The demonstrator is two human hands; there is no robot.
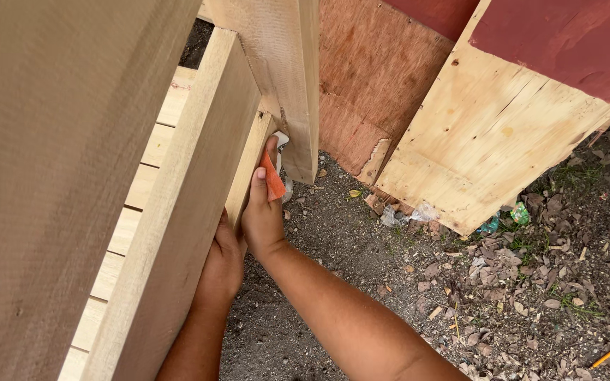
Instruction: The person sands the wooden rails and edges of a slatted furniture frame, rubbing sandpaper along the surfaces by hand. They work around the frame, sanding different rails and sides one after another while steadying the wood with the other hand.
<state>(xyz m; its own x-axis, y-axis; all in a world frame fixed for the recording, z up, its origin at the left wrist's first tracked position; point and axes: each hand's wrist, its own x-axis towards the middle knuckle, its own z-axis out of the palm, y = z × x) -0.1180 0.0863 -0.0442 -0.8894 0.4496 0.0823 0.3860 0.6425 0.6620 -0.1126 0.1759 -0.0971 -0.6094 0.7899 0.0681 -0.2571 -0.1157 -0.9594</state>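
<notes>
Head view: right hand (262, 212) pinches orange sandpaper (272, 178) against the wooden rail (178, 212); left hand (222, 264) grips that rail.

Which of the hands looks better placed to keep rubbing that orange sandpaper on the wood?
Probably the right hand: it presses the orange sandpaper against the wooden rail beside the post. The left hand sits lower, gripping the rail's underside.

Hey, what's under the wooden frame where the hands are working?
Dark gravelly soil with plastic scraps. The right hand presses orange sandpaper against the wooden frame; the left hand grips its edge, fingers hidden.
</notes>
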